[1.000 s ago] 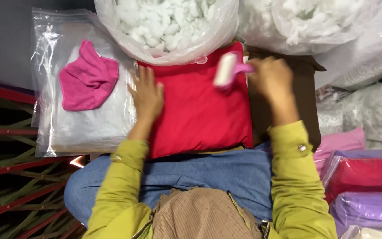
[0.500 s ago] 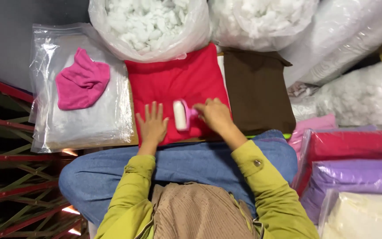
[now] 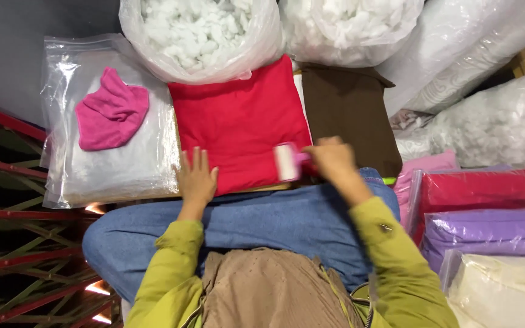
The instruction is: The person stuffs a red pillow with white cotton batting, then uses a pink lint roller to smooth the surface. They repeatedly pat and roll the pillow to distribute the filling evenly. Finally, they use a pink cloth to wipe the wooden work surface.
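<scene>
Lint roller (image 3: 286,161) on red cushion (image 3: 238,121)

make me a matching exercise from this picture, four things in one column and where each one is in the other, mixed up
Things:
1. lint roller
2. pink cloth
3. brown cover
4. left hand

Places:
a. lying on the clear plastic bags
b. flat on the near left edge of the red cover
c. held in the right hand at the red cover's near right edge
d. to the right of the red cover

Pairs: 1-c, 2-a, 3-d, 4-b
</scene>
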